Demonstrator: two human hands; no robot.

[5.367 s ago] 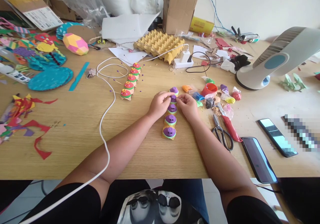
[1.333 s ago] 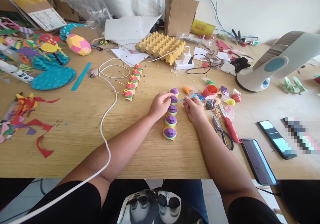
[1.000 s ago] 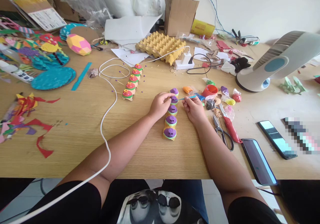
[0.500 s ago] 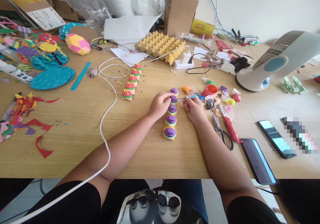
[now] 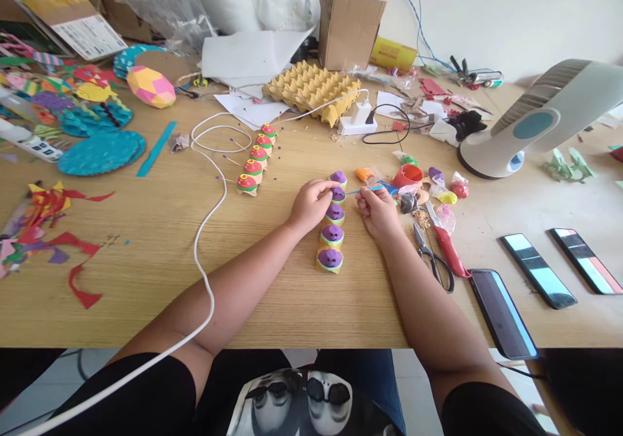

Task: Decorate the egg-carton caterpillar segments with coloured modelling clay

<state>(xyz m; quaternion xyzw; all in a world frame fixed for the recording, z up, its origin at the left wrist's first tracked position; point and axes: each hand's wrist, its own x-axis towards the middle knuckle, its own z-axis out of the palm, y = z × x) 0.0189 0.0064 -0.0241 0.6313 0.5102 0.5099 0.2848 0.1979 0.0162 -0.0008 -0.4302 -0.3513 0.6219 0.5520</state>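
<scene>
An egg-carton strip lies lengthwise before me, its cups topped with purple clay that has small dark eyes and mouths. My left hand steadies it near the far end, thumb and fingers closed against the second cup from the back. Between the closed fingers of my right hand is a thin blue clay modelling tool. The tool's tip points left, close to that same cup; whether it touches the clay I cannot tell.
Right of my hands lie bagged clay lumps, a red tape ring, scissors and a red-handled knife. A fan, phones and a red-topped carton strip surround them. A white cable crosses my left arm.
</scene>
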